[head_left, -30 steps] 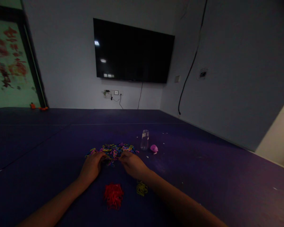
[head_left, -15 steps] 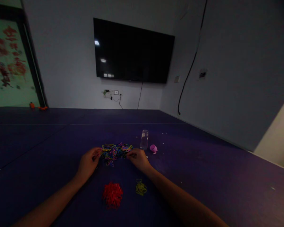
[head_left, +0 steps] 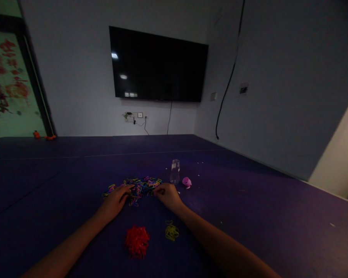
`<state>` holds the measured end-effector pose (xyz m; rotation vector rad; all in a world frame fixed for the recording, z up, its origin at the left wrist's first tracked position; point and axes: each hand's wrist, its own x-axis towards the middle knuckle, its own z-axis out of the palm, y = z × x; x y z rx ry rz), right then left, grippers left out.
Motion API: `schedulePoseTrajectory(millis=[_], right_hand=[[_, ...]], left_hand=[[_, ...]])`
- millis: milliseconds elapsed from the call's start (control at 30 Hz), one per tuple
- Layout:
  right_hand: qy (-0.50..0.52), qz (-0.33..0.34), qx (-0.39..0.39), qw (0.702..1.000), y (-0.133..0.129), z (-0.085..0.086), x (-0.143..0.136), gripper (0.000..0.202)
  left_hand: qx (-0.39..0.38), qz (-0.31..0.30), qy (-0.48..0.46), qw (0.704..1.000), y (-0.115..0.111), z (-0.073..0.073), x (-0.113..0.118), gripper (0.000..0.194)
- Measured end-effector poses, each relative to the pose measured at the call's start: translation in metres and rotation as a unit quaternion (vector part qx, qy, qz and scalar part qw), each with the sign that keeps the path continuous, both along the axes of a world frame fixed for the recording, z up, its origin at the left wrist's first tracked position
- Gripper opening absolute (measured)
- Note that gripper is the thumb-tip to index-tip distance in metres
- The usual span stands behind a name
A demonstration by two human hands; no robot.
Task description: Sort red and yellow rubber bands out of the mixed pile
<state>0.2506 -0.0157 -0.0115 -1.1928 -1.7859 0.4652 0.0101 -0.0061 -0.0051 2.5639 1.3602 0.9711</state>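
Note:
A spread heap of mixed-colour rubber bands point(head_left: 143, 187) lies on the dark blue-purple surface. My left hand point(head_left: 116, 199) rests over the heap's left part with its fingers stretched out to the right, and some bands show on its far side. At the heap's right edge, my right hand point(head_left: 167, 195) has thumb and fingers pinched together. Whatever is between those fingertips is too small to make out. Nearer to me are a pile of red rubber bands point(head_left: 137, 241) and a smaller pile of yellow ones point(head_left: 171, 231).
Just beyond my right hand stands a clear bottle point(head_left: 175, 172), with a pink cup-like piece point(head_left: 187, 182) beside it. Small white bits are scattered to the right. A large television point(head_left: 159, 63) hangs on the far wall, and a black cable point(head_left: 227, 85) runs down the right wall.
My left hand has moved right over the heap and its fingers have straightened. Some bands now lie farther left. My right hand has stayed near the right edge. The view has shifted slightly.

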Motion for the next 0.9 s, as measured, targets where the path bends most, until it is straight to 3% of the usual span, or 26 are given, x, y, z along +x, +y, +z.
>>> schedulePoseTrajectory(millis=[233, 600, 900], right_hand=[[-0.009, 0.0, 0.006, 1.0, 0.002, -0.004, 0.001, 0.018], [-0.034, -0.002, 0.011, 0.999, 0.0, -0.002, 0.0, 0.017], [-0.031, 0.006, 0.023, 0.999, 0.001, -0.004, 0.002, 0.017]], left_hand=[[0.002, 0.035, -0.039, 0.999, 0.003, -0.002, -0.006, 0.035], [-0.007, 0.068, -0.204, 0.977, 0.003, 0.001, -0.011, 0.039], [-0.032, 0.052, -0.226, 0.972, 0.004, 0.0, -0.011, 0.039]])
